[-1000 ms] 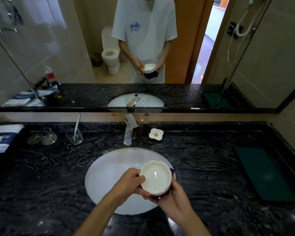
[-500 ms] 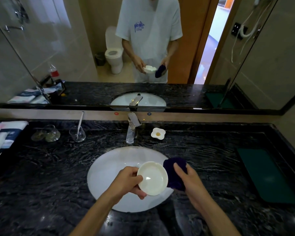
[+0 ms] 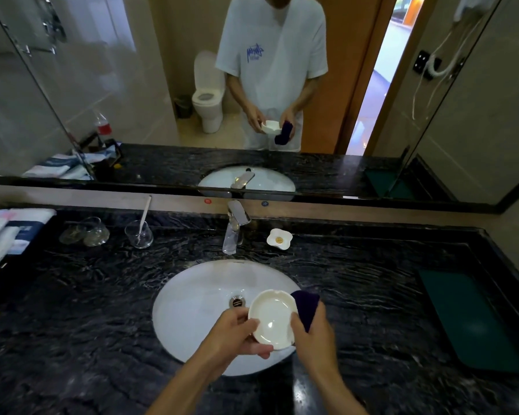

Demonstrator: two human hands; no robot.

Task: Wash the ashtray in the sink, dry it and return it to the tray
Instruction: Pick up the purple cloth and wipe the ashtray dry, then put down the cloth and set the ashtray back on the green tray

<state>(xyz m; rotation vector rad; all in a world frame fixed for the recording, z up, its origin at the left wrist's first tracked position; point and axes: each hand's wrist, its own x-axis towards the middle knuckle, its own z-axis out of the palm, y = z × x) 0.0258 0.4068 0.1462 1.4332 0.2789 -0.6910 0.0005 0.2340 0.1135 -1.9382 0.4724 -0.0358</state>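
A white round ashtray (image 3: 272,317) with notches in its rim is held over the right side of the white oval sink (image 3: 198,307). My left hand (image 3: 237,333) grips its left edge from below. My right hand (image 3: 313,327) holds a dark blue cloth (image 3: 307,304) against the ashtray's right rim, with the thumb on the rim. The ashtray's inside faces up and shines. A dark green tray (image 3: 468,319) lies flat on the counter at the far right.
A chrome tap (image 3: 234,229) stands behind the sink, with no water running. Beside it sits a small white flower-shaped dish (image 3: 279,238). Glasses (image 3: 138,233) and folded towels (image 3: 9,232) are at the left. The black marble counter (image 3: 72,310) runs below a wide mirror.
My right hand with the cloth had moved off the ashtray and has now come back against its right rim. The ashtray has tilted a little toward me.
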